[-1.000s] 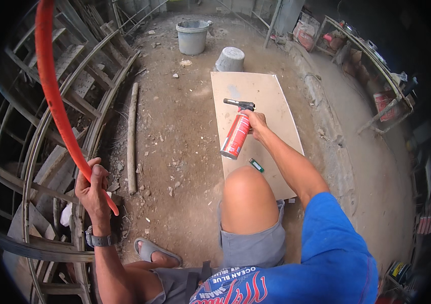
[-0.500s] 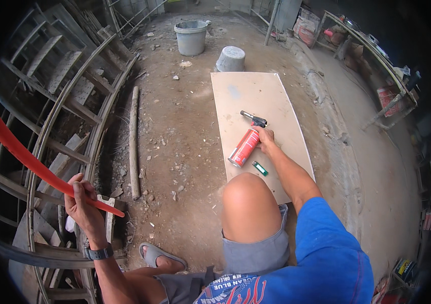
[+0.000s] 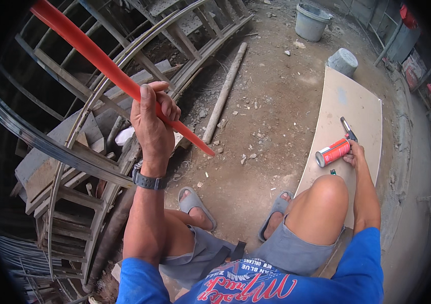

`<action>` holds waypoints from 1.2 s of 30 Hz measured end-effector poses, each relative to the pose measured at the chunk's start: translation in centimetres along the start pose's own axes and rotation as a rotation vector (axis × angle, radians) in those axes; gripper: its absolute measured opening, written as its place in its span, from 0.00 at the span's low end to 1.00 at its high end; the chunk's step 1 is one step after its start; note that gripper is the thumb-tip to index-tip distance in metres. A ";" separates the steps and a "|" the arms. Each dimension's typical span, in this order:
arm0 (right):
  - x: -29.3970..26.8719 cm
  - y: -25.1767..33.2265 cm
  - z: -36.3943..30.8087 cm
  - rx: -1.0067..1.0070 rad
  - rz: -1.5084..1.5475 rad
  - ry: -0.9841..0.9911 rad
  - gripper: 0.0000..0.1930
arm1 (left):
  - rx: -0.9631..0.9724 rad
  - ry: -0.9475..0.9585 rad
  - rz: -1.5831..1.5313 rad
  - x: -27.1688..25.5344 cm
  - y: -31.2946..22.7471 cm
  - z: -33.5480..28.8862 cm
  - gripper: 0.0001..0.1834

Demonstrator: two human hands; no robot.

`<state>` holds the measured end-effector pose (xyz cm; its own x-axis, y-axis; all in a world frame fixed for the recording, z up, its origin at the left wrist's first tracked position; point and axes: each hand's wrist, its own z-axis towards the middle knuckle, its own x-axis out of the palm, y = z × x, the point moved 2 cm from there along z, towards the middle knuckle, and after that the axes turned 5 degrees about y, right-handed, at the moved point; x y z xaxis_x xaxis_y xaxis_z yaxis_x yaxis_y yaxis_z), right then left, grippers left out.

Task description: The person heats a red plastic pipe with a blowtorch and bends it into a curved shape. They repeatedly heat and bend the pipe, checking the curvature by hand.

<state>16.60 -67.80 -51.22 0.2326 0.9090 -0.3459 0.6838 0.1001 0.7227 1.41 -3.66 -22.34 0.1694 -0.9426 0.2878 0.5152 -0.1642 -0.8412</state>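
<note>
While my left hand (image 3: 154, 116) is closed round the pipe (image 3: 91, 53), that tube's far end runs off into the dark upper-left rim, out of sight. My right hand (image 3: 355, 154) is wrapped on the torch (image 3: 333, 153) over the board (image 3: 349, 101); some of those fingers are hidden, and I cannot tell whether the torch touches the board. My knee (image 3: 332, 190) covers part of a small green item (image 3: 333, 172). The pipe's near tip is free, with open dirt (image 3: 261, 177) between the pole (image 3: 225, 93) and the board's left edge. Frames (image 3: 79, 196) crowd my left side. Beyond stand a bucket (image 3: 310, 28) and, at the board's far end, an upturned tub (image 3: 343, 62)
</note>
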 end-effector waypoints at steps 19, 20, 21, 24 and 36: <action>22.6 15.2 -37.5 -1.411 -0.506 0.860 0.28 | 0.103 -0.144 -0.212 2.6 -8.6 6.7 0.32; 23.4 14.8 -38.2 -1.342 -0.470 0.931 0.28 | 0.118 -0.169 -0.211 2.3 -8.8 6.8 0.32; 24.1 14.0 -38.8 -1.259 -0.436 1.003 0.29 | 0.123 -0.199 -0.209 2.0 -8.7 6.6 0.31; 25.8 13.0 -39.1 -1.001 -0.389 1.187 0.27 | 0.117 -0.240 -0.211 1.8 -8.5 6.2 0.29; 28.4 11.9 -39.3 -0.627 -0.296 1.541 0.28 | 0.047 0.019 -0.258 3.1 -8.5 6.5 0.30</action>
<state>4.14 -24.89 -28.88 -0.9457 0.3134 0.0866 0.1288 0.1165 0.9848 2.99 -3.27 -11.38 0.0121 -0.8765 0.4812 0.5776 -0.3867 -0.7189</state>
